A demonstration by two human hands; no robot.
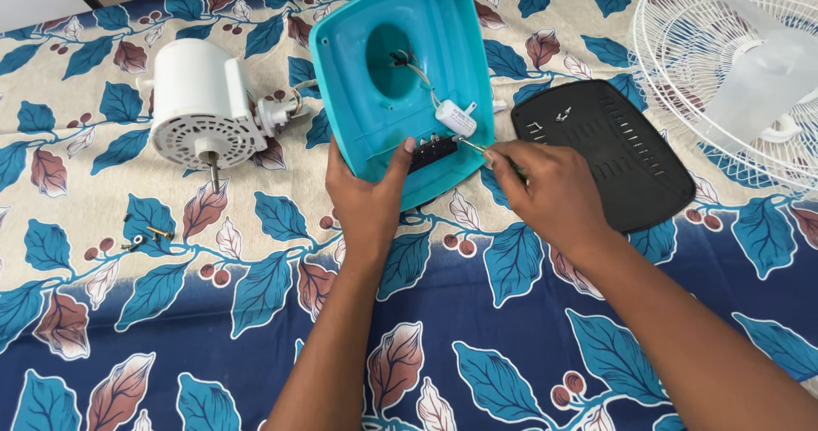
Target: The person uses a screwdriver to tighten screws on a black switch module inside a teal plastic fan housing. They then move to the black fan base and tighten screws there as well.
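A: Now, locate the black switch block [433,152]. Where does it sit relative to each hand?

B: It is mounted on the inner face of the teal base shell [443,48], near the shell's lower edge. The left hand [366,201] is directly below it, thumb tip touching the block's left end, remaining fingers behind the shell and out of view. The left hand is closed on the shell edge.

A: And the right hand [550,194]?

B: It lies to the right of the block. It is closed around a thin screwdriver [474,146]; the shaft runs leftward and slightly upward from the fingers, and its tip meets the right end of the block.

A: State the block's long axis.

B: Roughly left to right, tilted up toward the right-hand side, nearly in line with the screwdriver shaft. Both hands are close; the left is in contact, the right reaches it only through the tool.

A: Adjacent items?

B: A small white capacitor [456,117] hangs on wires just above the block. A black base plate [630,167] lies just beyond the right hand, with a white fan grille [682,65] past it. A white motor [204,99] lies well left of the left hand, and loose screws [146,237] lie below it on the leaf-patterned cloth [511,329].
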